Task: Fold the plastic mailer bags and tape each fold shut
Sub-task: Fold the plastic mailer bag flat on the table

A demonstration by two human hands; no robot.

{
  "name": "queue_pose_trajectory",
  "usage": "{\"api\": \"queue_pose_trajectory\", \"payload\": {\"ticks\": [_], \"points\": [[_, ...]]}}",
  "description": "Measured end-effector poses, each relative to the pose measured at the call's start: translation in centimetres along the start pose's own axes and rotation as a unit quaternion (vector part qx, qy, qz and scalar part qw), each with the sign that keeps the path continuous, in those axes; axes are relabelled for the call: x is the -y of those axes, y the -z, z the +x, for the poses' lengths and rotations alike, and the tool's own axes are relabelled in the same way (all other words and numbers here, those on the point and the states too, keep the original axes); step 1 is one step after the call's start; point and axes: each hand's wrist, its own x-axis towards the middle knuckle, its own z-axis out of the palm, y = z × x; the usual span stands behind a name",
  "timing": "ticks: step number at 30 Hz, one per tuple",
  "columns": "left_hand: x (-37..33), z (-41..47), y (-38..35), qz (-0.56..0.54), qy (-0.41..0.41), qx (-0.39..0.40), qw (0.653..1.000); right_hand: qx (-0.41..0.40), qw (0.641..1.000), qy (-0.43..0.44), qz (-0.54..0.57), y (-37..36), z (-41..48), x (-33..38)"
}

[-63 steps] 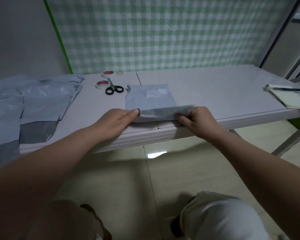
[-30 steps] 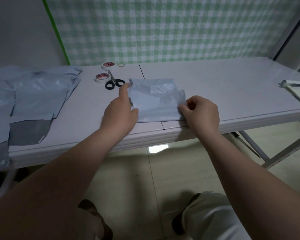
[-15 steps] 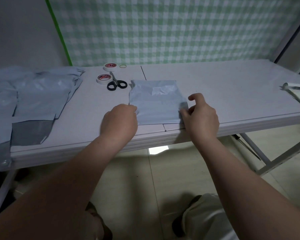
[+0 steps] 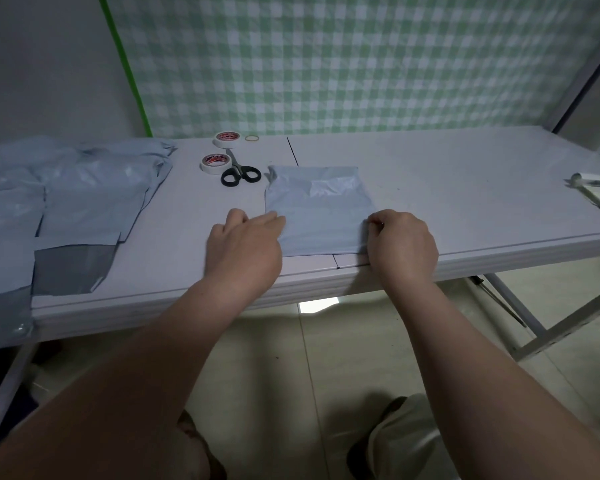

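At the near edge of the table (image 4: 465, 192) the folded mailer bag (image 4: 321, 213) lies flat between both hands. The left hand (image 4: 245, 251) is released, its straight fingers resting on the bag's left edge. The right hand (image 4: 400, 245) is curled round the bag's right edge, grasping it. To the left lies a pile of bags (image 4: 84, 188). Farther back are scissors (image 4: 240, 173) with two tape rolls – one (image 4: 215, 163) touching the blades, the other (image 4: 226, 139) just behind.
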Motion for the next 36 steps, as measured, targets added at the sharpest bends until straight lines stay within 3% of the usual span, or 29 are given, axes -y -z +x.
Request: {"api": "queue_pose_trajectory", "payload": {"ticks": [25, 27, 29, 32, 36], "points": [[-0.2, -0.9, 0.2, 0.072, 0.002, -0.014, 0.997, -0.031, 0.999, -0.016, -0.035, -0.6, 0.4, 0.5], [-0.3, -0.9, 0.2, 0.069, 0.003, -0.010, 0.998, -0.090, 0.993, 0.034, -0.073, -0.6, 0.6, 1.1], [-0.3, -0.9, 0.3, 0.068, 0.003, -0.007, 0.998, -0.114, 0.982, 0.144, -0.042, -0.7, 1.1, 2.5], [-0.4, -0.8, 0.4, 0.070, 0.007, -0.002, 0.998, -0.011, 0.958, 0.286, -0.005, -1.7, 1.3, 5.3], [-0.4, -0.8, 0.3, 0.069, 0.009, 0.000, 0.998, 0.062, 0.939, 0.338, 0.008, -4.1, 0.2, 6.1]]}}
